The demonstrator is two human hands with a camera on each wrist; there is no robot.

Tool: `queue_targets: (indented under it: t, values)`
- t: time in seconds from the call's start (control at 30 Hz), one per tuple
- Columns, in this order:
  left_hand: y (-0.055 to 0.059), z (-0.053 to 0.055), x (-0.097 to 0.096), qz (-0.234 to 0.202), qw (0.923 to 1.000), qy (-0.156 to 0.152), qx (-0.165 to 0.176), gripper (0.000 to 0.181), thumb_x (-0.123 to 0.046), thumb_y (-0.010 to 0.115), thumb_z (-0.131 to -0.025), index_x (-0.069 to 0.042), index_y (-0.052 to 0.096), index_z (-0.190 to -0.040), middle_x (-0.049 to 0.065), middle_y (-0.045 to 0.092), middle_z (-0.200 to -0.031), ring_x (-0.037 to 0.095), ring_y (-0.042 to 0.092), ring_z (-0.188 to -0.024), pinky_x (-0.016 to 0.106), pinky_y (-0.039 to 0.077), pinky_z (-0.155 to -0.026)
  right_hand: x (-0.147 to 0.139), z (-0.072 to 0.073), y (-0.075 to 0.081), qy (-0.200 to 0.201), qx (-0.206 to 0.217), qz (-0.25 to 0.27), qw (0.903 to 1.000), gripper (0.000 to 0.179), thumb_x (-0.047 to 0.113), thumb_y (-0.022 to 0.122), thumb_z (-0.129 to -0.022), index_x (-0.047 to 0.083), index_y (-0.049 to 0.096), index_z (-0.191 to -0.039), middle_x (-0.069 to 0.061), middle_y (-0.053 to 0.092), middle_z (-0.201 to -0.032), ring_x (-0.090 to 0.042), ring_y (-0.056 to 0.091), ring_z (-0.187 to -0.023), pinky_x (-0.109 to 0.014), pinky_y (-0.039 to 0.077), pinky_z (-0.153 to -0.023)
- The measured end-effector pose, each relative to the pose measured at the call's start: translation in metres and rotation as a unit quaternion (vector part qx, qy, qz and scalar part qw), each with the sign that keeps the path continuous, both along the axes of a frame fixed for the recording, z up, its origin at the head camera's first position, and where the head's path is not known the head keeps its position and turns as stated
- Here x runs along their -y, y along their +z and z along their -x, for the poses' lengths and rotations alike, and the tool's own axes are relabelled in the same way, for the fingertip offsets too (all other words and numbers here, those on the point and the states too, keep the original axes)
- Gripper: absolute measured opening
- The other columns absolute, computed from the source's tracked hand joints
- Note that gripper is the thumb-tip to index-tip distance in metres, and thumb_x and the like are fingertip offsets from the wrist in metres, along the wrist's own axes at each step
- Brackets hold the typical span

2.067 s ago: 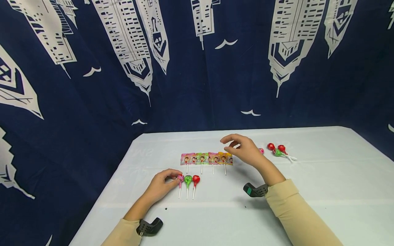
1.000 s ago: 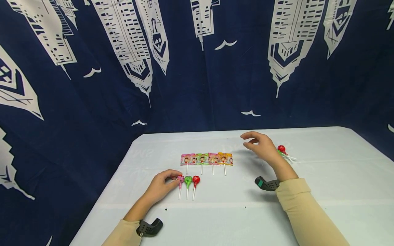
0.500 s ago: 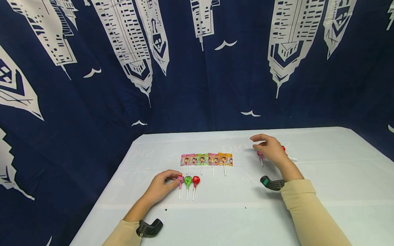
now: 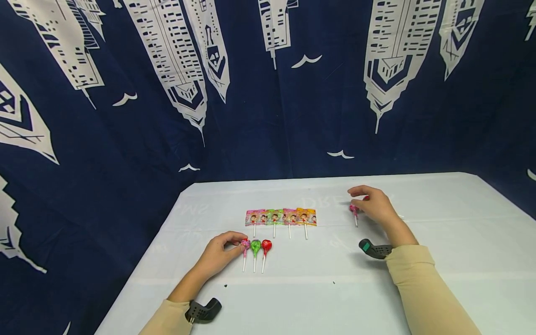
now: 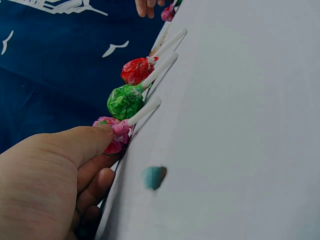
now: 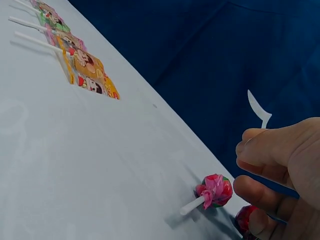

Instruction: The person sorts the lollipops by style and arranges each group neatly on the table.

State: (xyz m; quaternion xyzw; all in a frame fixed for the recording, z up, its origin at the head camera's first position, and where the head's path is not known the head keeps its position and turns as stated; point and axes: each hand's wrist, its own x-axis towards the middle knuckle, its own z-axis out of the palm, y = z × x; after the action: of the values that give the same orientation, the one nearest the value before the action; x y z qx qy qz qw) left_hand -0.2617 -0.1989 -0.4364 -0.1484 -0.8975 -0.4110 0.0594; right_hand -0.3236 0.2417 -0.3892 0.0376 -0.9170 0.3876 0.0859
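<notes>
My left hand [image 4: 222, 253] pinches the head of a pink lollipop [image 5: 119, 131] between thumb and fingers. Beside it lie a green lollipop [image 4: 256, 246] and a red lollipop [image 4: 266, 245], side by side with their sticks toward me. At the table's back right, my right hand [image 4: 374, 204] hovers with fingers loosely bent and nothing between them. Just below its fingertips lies another pink lollipop [image 6: 215, 191], stick outward. A dark red lollipop [image 6: 245, 218] shows behind the fingers in the right wrist view; the hand hides most of the other loose lollipops there.
A row of flat-wrapped lollipops [image 4: 275, 217], pink, green and orange, lies mid-table with sticks toward me. The white table [image 4: 293, 298] meets a navy curtain [image 4: 268, 139] with printed buildings at its back edge. A small dark speck [image 4: 225, 285] lies near my left wrist.
My right hand has moved right, from near the orange flat packet to the loose lollipops, and now covers most of them. The left hand stays in place on its pink lollipop.
</notes>
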Motion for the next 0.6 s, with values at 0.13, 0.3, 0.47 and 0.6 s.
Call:
queue_targets:
  t: [0.13, 0.3, 0.47, 0.6]
  values:
    - [-0.0001, 0.0006, 0.0005, -0.007, 0.9999, -0.005, 0.006, 0.021, -0.019, 0.075, -0.089, -0.024, 0.074, -0.109, -0.008, 0.073, -0.101, 0.011, 0.064, -0.097, 0.036, 0.049, -0.094, -0.0012, 0.0007, -0.0020, 0.001, 0.006, -0.005, 1.0000, 0.035, 0.013, 0.064, -0.095, 0.003, 0.062, -0.129, -0.024, 0.064, -0.129, -0.033, 0.056, -0.104, -0.034, 0.042, -0.078]
    - [-0.0003, 0.0005, 0.0011, -0.010, 0.9998, -0.013, 0.008, 0.020, -0.020, 0.075, -0.089, -0.023, 0.074, -0.109, -0.006, 0.073, -0.101, 0.013, 0.064, -0.098, 0.037, 0.049, -0.095, -0.0017, 0.0005, -0.0046, -0.002, 0.014, -0.008, 0.9999, 0.036, 0.013, 0.064, -0.094, 0.002, 0.062, -0.129, -0.025, 0.064, -0.128, -0.035, 0.056, -0.106, -0.033, 0.042, -0.079]
    - [0.0001, 0.0004, 0.0012, -0.007, 0.9999, -0.013, 0.008, 0.020, -0.020, 0.075, -0.089, -0.023, 0.074, -0.109, -0.006, 0.073, -0.100, 0.013, 0.064, -0.098, 0.036, 0.049, -0.095, -0.0034, 0.0011, -0.0064, -0.001, 0.017, -0.008, 0.9998, 0.036, 0.012, 0.064, -0.094, 0.001, 0.063, -0.128, -0.025, 0.064, -0.125, -0.031, 0.059, -0.097, -0.028, 0.044, -0.072]
    - [0.0005, 0.0001, 0.0009, -0.008, 0.9999, -0.013, 0.008, 0.020, -0.020, 0.075, -0.089, -0.023, 0.074, -0.110, -0.006, 0.073, -0.100, 0.013, 0.064, -0.098, 0.037, 0.049, -0.095, -0.0038, 0.0013, -0.0072, -0.001, 0.022, -0.012, 0.9997, 0.036, 0.013, 0.064, -0.094, 0.001, 0.063, -0.128, -0.024, 0.065, -0.125, -0.031, 0.058, -0.097, -0.027, 0.045, -0.070]
